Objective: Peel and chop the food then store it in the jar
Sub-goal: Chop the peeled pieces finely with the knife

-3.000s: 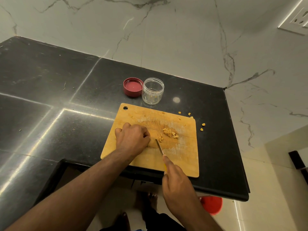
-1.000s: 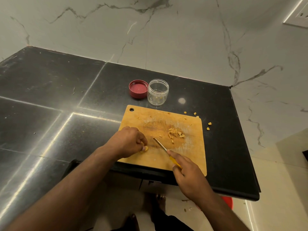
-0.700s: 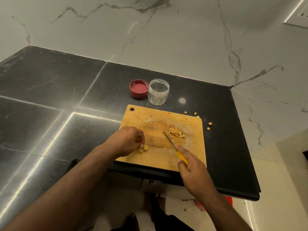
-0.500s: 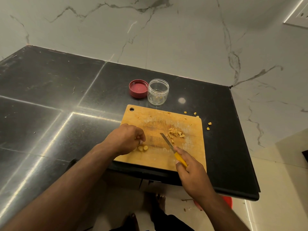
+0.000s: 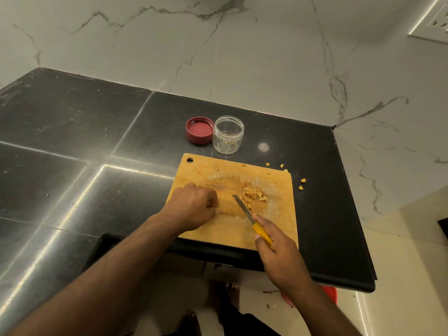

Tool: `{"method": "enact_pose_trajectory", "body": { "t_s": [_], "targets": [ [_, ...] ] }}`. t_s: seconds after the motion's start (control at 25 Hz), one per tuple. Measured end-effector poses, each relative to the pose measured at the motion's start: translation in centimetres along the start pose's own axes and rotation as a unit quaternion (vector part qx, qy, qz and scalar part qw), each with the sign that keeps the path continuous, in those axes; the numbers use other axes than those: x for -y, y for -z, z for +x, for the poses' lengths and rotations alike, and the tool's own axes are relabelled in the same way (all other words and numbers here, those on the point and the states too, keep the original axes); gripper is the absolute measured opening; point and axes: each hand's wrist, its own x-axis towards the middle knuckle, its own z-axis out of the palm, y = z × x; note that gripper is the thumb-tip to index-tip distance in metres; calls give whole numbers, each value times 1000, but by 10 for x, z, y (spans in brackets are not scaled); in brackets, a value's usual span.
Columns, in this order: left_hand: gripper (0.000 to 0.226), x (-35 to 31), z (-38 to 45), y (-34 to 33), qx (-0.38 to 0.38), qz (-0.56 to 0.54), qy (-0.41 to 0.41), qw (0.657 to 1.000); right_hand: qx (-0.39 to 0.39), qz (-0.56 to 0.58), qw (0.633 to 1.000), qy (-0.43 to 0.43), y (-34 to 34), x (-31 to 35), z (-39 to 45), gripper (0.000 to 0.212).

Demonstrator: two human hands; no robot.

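Since half a second ago, our left hand [image 5: 194, 207] has slid right across the cutting board [image 5: 281, 221] and now covers the two small pieces that lay just beside it; they are hidden under the curled fingers, so we cannot tell whether we actually hold them. Our right hand [image 5: 278, 253] has barely shifted and keeps its fingers wrapped round the yellow handle of the knife [image 5: 252, 220], whose narrow blade points up and left, its tip just beside the pile of chopped food [image 5: 253, 196] near the middle of the board.

Beyond the far edge of the board we see the clear jar [image 5: 228, 134] standing upright and open on the black counter [image 5: 72, 141]. It is almost empty, with only a few small yellow bits at the bottom. Touching or just beside it on the left lies the red lid [image 5: 199, 130], turned inner side up.

A few stray bits [image 5: 301, 184] sit on the counter off the board's right far corner, well apart from the pile. Below the counter edge we glimpse something red [image 5: 331, 293] on the floor.
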Motion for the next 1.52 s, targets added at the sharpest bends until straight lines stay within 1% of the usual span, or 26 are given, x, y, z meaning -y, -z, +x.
{"method": "enact_pose_trajectory", "body": {
  "t_s": [0.08, 0.12, 0.24, 0.36, 0.48, 0.64, 0.88, 1.12, 1.52],
  "targets": [
    [17, -6, 9, 0, -14, -47, 28, 998, 1, 3, 1000, -5, 0, 1, -1, 46],
    [18, -9, 13, -2, -12, -53, 36, 998, 2, 4, 1000, -6, 1, 2, -1, 46],
    [18, -15, 25, -7, -9, -28, 49, 998, 6, 4, 1000, -11, 2, 4, -4, 45],
    [24, -15, 27, -14, -33, -44, 73, 996, 1, 5, 1000, -11, 3, 2, -5, 45],
    [25, -14, 24, -18, -46, -43, 69, 996, 1, 2, 1000, -12, 2, 0, -6, 46],
    [22, -16, 23, -21, -64, -48, 76, 994, 10, -6, 1000, -14, -1, 1, -5, 49],
    [25, -18, 22, -22, -64, -54, 90, 992, 21, -21, 1000, -1, -5, 1, -5, 51],
    [16, -19, 24, -23, -67, -81, 110, 988, 27, -42, 999, 12, -11, 3, -4, 52],
    [8, -22, 26, -19, -58, -120, 119, 984, 46, -91, 993, 54, -20, 13, 3, 53]
  ]
}}
